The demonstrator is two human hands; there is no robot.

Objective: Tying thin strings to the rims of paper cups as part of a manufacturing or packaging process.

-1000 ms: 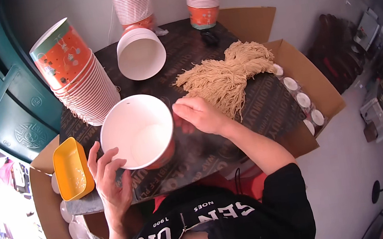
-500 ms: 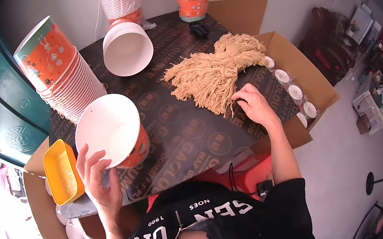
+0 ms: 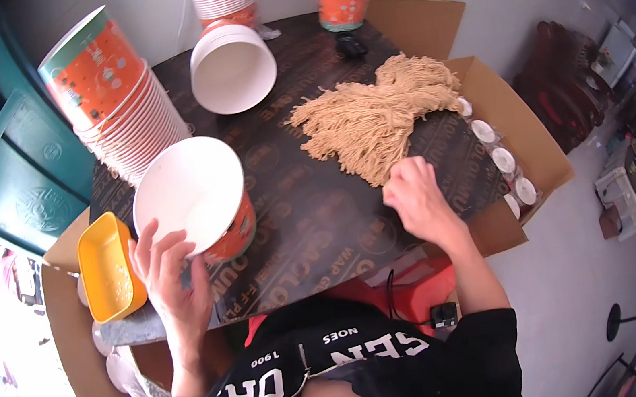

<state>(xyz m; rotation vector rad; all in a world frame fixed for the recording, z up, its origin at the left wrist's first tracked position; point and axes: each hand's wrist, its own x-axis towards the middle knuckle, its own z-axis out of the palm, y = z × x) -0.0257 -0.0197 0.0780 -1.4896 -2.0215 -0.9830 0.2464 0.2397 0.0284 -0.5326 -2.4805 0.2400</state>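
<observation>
A white-lined paper bucket (image 3: 191, 192) with an orange printed outside stands on the dark table at the left. Beside its near-left rim is my left hand (image 3: 171, 280), fingers spread and overlapping the rim in view; whether they touch it I cannot tell. A thick bundle of tan strings (image 3: 387, 111), perhaps cord or noodles, lies spread across the table's right side. Just below the bundle's near tip, my right hand (image 3: 420, 204) is closed with its fingers curled in. What it holds, if anything, is hidden by the fingers.
A yellow tub (image 3: 110, 268) sits left of the bucket, a tall stack of buckets (image 3: 121, 96) behind. Another bucket (image 3: 235, 72) lies on its side. More stacks stand at the back, by a small black object (image 3: 350, 44). Cardboard boxes (image 3: 517, 138) with lidded containers flank the table.
My right hand has drawn nearer to me from the bundle's tip, and its fingers have curled tighter. My left hand stays beside the bucket. The whole view has shifted slightly.
</observation>
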